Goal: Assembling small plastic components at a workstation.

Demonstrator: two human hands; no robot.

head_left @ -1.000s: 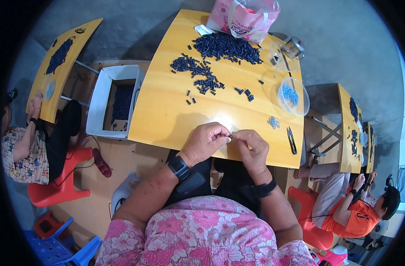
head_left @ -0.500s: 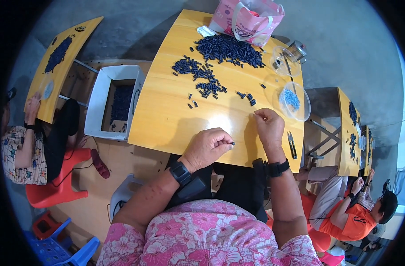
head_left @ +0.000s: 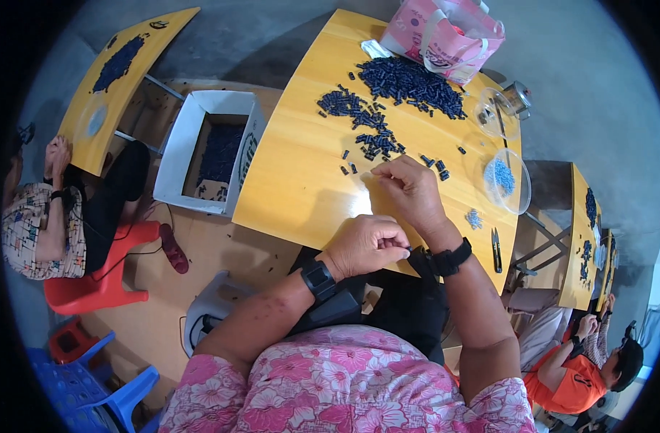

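My left hand [head_left: 369, 244] is closed at the table's near edge, thumb and forefinger pinched on a small black cylindrical piece that barely shows at the fingertips. Above the tabletop, my right hand [head_left: 411, 193] is bent with thumb and forefinger together; whatever they hold is too small to make out. Several loose black pieces [head_left: 436, 164] lie just beyond it. Farther back are a smaller heap of black pieces [head_left: 373, 130] and a larger heap [head_left: 409, 85]. A clear round tub [head_left: 521, 202] of tiny blue pieces stands at the right, with a little blue pile [head_left: 474, 219] nearer me.
Black thread snips [head_left: 496, 250] lie near the table's right edge. At the back are a pink bag [head_left: 452, 43], another clear tub [head_left: 492, 108] and a metal cup [head_left: 517, 97]. A white box [head_left: 172, 173] of black pieces stands left of the table. Other people sit at both sides.
The view has shifted, so the table sits farther right. My right hand has moved left over the tabletop, uncovering the little blue pile. My left hand stays pinched near the front edge.
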